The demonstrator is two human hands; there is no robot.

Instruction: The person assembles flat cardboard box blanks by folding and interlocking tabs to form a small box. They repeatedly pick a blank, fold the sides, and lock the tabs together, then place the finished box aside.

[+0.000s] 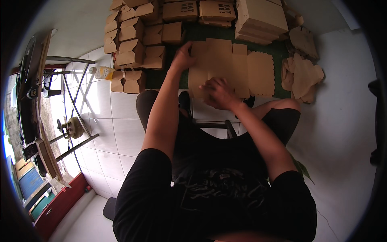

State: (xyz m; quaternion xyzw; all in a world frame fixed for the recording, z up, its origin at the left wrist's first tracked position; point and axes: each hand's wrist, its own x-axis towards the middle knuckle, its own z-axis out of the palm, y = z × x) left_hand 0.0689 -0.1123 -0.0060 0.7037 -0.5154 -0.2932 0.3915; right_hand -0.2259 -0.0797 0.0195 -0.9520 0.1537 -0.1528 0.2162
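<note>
A flat, unfolded brown cardboard box blank [219,60] with scalloped edges on its right flap lies before me on the green-topped table. At its left edge is my left hand [184,57], its fingers closed on the cardboard's margin. My right hand [221,93] is over the near part of the blank, fingers bent and apart, a little blurred. Nothing shows in its grasp, and whether its fingertips press on the cardboard is hard to tell.
Folded brown boxes [131,52] stand in rows and stacks on the left. A tall stack of cardboard [262,18] rises at the back right, with loose flat pieces [304,76] beside it. A bottle with yellow liquid [104,73] is at the left edge; a metal rack stands farther left.
</note>
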